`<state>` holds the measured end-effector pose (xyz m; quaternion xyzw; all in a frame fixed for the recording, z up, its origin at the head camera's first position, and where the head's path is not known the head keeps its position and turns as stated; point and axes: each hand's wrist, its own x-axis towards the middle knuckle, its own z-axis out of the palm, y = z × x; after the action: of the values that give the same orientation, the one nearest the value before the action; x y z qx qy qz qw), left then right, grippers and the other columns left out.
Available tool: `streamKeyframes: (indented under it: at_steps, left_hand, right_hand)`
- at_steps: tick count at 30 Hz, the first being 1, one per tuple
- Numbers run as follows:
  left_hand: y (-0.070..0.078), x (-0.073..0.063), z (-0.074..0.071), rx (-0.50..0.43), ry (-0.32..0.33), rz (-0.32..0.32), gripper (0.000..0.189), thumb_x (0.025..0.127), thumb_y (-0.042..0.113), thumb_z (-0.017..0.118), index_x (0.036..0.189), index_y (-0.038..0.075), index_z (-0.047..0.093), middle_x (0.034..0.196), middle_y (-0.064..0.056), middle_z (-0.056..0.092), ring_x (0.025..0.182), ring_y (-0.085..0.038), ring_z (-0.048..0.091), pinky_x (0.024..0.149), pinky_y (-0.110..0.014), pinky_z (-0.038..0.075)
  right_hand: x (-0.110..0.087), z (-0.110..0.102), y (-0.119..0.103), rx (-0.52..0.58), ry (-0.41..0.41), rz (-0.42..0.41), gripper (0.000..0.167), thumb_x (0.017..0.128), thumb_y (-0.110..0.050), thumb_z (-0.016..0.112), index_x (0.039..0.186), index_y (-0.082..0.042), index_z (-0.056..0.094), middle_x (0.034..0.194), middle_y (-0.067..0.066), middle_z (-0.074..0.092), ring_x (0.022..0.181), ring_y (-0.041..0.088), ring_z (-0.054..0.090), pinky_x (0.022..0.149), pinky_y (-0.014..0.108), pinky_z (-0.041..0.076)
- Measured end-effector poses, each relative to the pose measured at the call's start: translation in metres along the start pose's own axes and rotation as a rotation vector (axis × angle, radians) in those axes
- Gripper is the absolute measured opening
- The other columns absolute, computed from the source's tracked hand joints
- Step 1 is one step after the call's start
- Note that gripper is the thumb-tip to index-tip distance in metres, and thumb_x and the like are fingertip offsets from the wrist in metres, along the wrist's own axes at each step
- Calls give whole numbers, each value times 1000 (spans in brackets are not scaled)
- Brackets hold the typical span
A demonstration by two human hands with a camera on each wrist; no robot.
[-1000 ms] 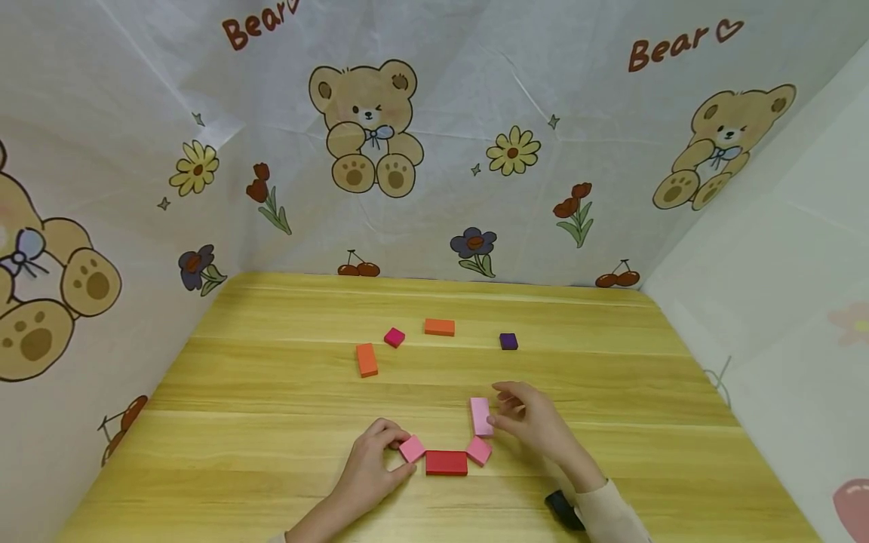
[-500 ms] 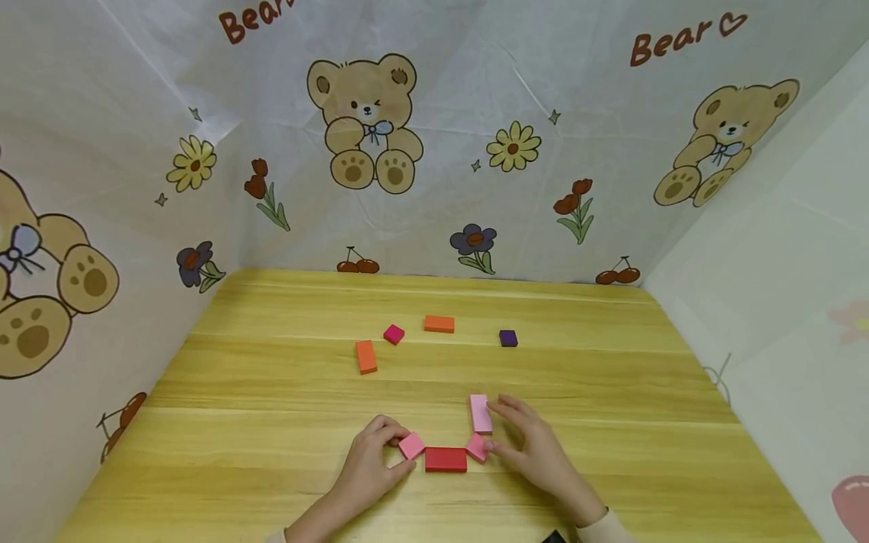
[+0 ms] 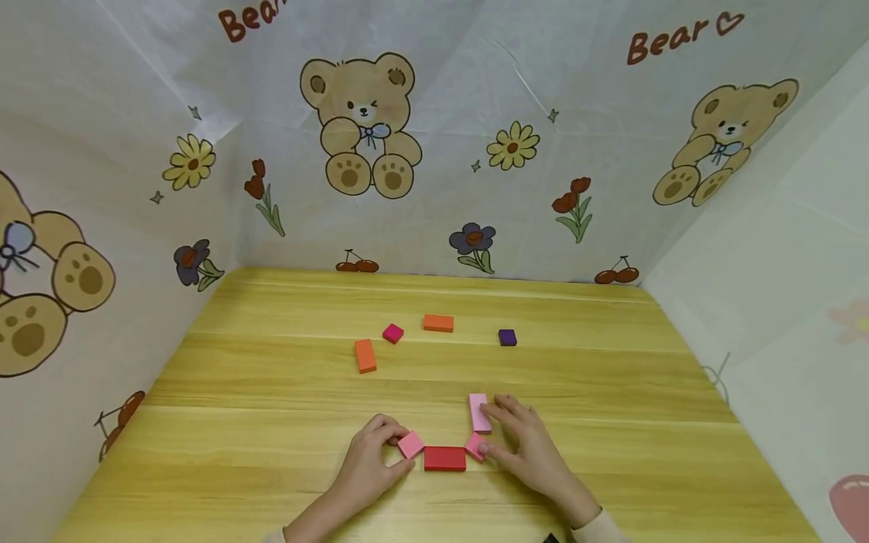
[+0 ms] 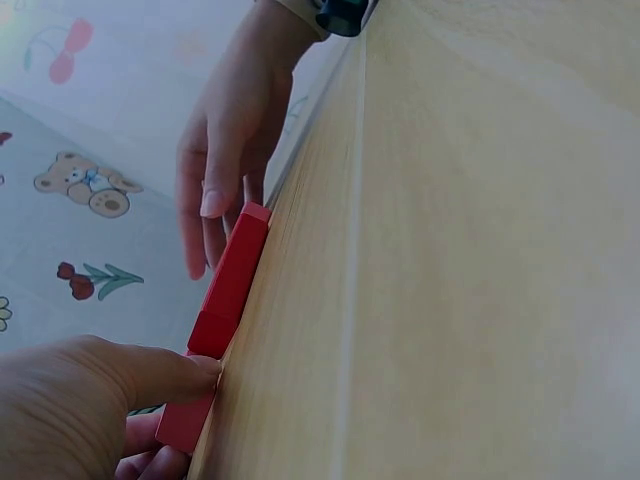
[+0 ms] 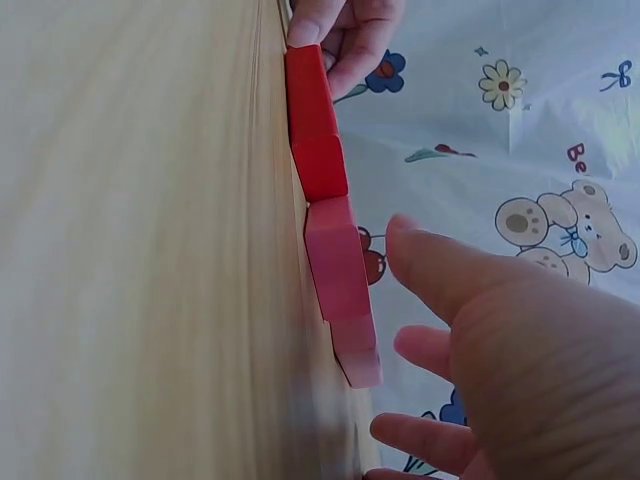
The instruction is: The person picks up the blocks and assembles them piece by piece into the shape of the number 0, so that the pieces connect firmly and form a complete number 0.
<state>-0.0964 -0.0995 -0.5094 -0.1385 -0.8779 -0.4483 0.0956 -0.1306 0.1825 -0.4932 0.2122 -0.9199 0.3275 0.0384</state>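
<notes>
head: high, facing far and down over table (image 3: 271,392) | left wrist: close, low, rightward | right wrist: likewise, leftward | wrists share: red block (image 4: 238,270)

yellow woodgrain table (image 3: 224,422) | white bear-printed sheeting (image 3: 448,113) on three sides

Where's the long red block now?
In the head view, the long red block lies low, near the middle, between the left pink square and the right pink square.

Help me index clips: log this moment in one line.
left grip: holds left pink square; right grip: near right pink square, pink rectangle; red block: between both squares
</notes>
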Motion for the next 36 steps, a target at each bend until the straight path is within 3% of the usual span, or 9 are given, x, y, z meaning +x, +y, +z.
streamKeyframes:
  at_steps: [24, 36]
  left_hand:
    - [0, 0, 0, 5, -8, -15, 34, 67, 6, 88, 97, 10, 71, 95, 9, 59, 84, -5, 57, 75, -21, 52]
    - [0, 0, 0, -4, -6, -9, 34, 68, 6, 87, 97, 10, 71, 96, 9, 59, 85, -6, 58, 76, -21, 52]
  right_hand:
    - [0, 3, -2, -48, 32, -25, 54, 83, -34, 77, 131, -16, 63, 141, 22, 52, 136, 47, 39, 107, 73, 22]
    - [-1, 6, 0, -76, 48, -27, 56, 82, -36, 76, 133, -17, 62, 144, 24, 48, 139, 50, 33, 101, 82, 14]
